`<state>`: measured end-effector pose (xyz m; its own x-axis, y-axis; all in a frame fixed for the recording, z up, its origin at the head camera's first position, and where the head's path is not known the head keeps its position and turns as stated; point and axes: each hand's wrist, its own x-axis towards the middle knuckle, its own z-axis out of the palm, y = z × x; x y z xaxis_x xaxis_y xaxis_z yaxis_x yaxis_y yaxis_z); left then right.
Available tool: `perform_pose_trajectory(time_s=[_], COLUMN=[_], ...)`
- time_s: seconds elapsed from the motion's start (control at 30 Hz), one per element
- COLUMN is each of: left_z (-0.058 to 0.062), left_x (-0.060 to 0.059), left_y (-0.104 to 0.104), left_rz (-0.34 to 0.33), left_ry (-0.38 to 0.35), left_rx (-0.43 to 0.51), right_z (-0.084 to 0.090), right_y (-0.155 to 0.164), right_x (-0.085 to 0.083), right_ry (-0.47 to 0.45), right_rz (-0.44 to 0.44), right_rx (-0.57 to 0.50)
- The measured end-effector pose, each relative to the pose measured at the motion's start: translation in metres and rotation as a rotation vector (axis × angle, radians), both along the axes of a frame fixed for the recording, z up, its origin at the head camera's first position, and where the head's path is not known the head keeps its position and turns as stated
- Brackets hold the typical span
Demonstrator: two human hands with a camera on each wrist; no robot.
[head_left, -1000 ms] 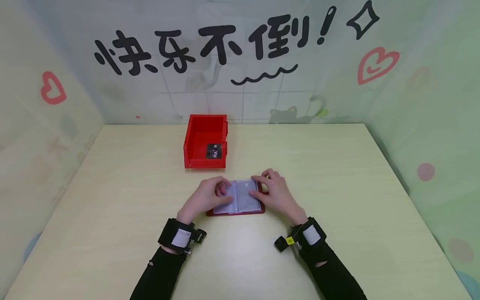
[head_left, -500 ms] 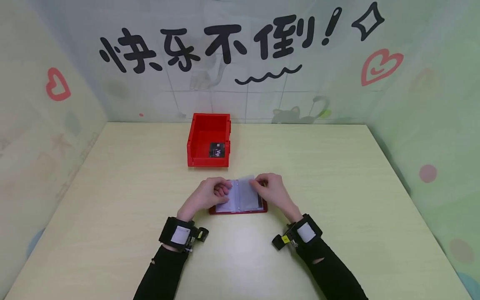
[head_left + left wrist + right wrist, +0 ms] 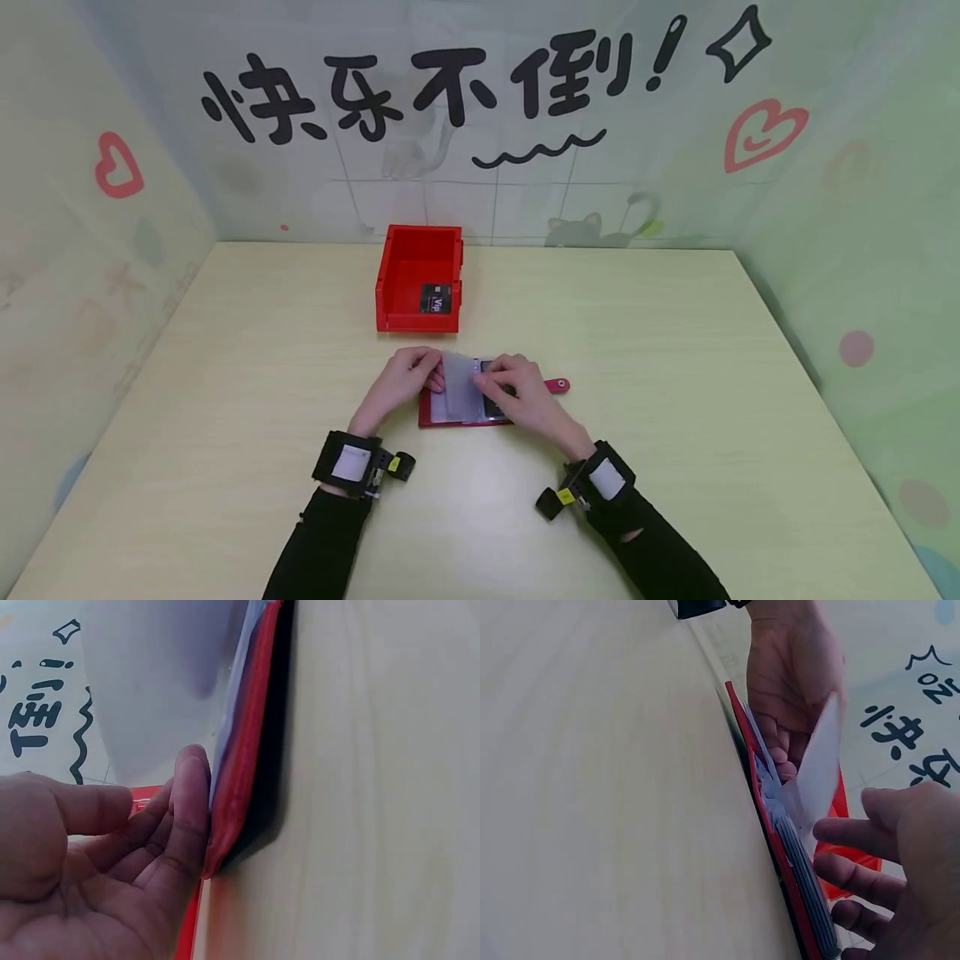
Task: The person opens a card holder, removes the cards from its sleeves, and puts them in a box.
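Both hands: on the red card holder (image 3: 465, 412)
Left hand (image 3: 401, 379): fingers nearly straight, resting on its left edge
Right hand (image 3: 517, 396): pinching a clear sleeve (image 3: 459, 385), half-turned

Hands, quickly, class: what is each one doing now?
Left hand: open, fingers resting on the card holder.
Right hand: pinching a clear sleeve page.

The left hand (image 3: 90, 877) rests its fingers (image 3: 191, 802) against the edge of the red card holder (image 3: 244, 780) on the table (image 3: 382, 787).
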<state>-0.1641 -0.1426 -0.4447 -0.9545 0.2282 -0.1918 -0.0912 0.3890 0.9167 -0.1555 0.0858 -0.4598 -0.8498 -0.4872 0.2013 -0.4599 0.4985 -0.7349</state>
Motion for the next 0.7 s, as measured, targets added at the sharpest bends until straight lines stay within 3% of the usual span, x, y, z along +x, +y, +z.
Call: perform_pose_trajectory(time_s=[0.27,0.57,0.7], left_z=[0.004,0.009,0.011], left_x=[0.003,0.008,0.012], left_y=[0.000,0.007,0.011], left_rz=[0.037,0.112,0.157], left_ry=[0.038,0.048,0.069], left_rx=[-0.130,-0.274,-0.299], right_z=[-0.006,-0.004,-0.006], right_y=[0.003,0.017,0.029], right_x=[0.004,-0.002,-0.009], right_ry=[0.017,0.011,0.005], right_rz=[0.013,-0.027,-0.066], right_rx=[0.112,0.076,0.118])
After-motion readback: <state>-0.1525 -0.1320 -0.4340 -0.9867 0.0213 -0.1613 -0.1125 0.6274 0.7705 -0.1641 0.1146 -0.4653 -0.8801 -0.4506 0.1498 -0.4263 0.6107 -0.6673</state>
